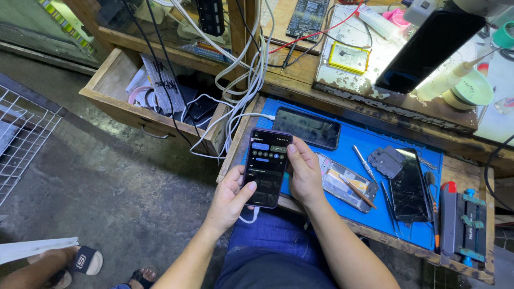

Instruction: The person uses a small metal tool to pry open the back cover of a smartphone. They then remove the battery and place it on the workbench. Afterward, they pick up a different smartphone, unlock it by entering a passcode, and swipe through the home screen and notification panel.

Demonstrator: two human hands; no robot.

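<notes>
Both my hands hold a purple-edged smartphone [266, 167] with its screen lit, above the left end of a blue work mat [407, 225]. My left hand [229, 199] cups its lower left side, thumb resting on the screen's left edge. My right hand [304, 174] grips the right side, thumb on the upper right of the screen. A white cable [248, 218] hangs from the phone's bottom. Just behind it on the mat lies a dark phone [308, 127], screen off.
On the mat lie an opened phone body [345, 182], a cracked dark phone [409, 184], tweezers [364, 163] and screwdrivers [432, 206]. An open wooden drawer [115, 104] of cables stands at the left. White cables [243, 85] hang between. Someone's sandalled feet [80, 262] are on the floor.
</notes>
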